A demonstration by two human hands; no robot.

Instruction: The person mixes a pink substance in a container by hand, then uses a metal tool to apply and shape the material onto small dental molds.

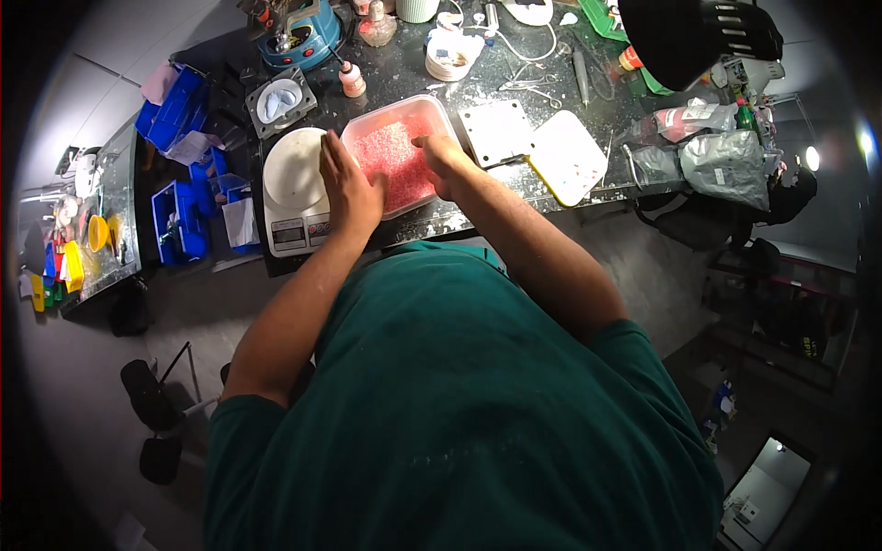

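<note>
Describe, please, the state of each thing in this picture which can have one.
Tub: upright, open at the top
Pink granules: loose, inside the tub
Left hand: open, at the tub's left edge
Right hand: at the tub's right edge, grip unclear
Scale: lying level, on or off unclear
Small pink bottle: upright
Yellow-edged white board: lying flat

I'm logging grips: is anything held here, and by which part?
Cannot be told: the left hand is at the left side of the tub, the right hand at its right, but neither grip shows clearly.
</note>
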